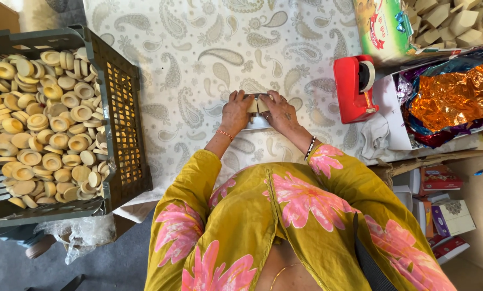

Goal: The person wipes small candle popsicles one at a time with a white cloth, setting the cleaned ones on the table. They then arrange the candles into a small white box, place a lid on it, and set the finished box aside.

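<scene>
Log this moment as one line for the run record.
left hand: on small tan blocks | right hand: on same blocks | left: crate of clay cups | right: red tape dispenser

We hold both hands together ahead, left hand (236,112) and right hand (278,112) palms down, fingers curled, wrists close.

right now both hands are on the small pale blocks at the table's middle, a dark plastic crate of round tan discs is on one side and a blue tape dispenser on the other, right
Not quite: the head view shows a red tape dispenser, not blue. The rest holds: left hand and right hand on the small pale blocks, dark plastic crate of round tan discs opposite.
</scene>
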